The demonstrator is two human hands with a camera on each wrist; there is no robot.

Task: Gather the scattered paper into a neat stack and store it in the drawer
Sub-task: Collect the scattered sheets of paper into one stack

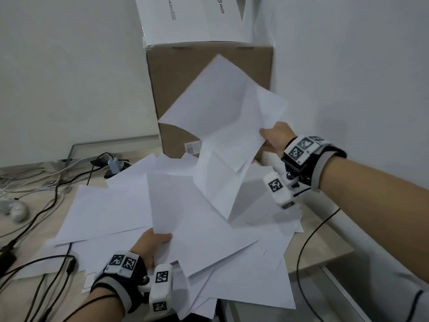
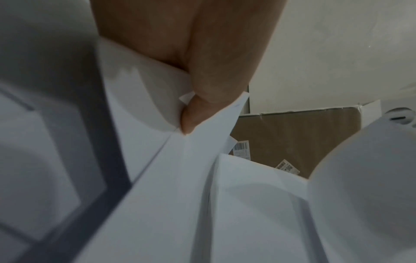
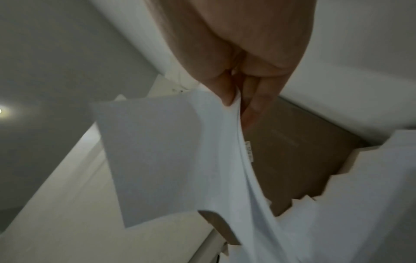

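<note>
Many white paper sheets lie scattered in an overlapping pile on the desk. My right hand holds a loose bunch of sheets raised above the pile; in the right wrist view thumb and fingers pinch the edge of those sheets. My left hand pinches the near edge of a sheet at the front of the pile, and its thumb presses on paper in the left wrist view. No drawer shows.
A brown cardboard box stands behind the pile with a white box on top. Cables and a charger lie on the desk's left part. A black cable hangs at the right desk edge. The wall is close on the right.
</note>
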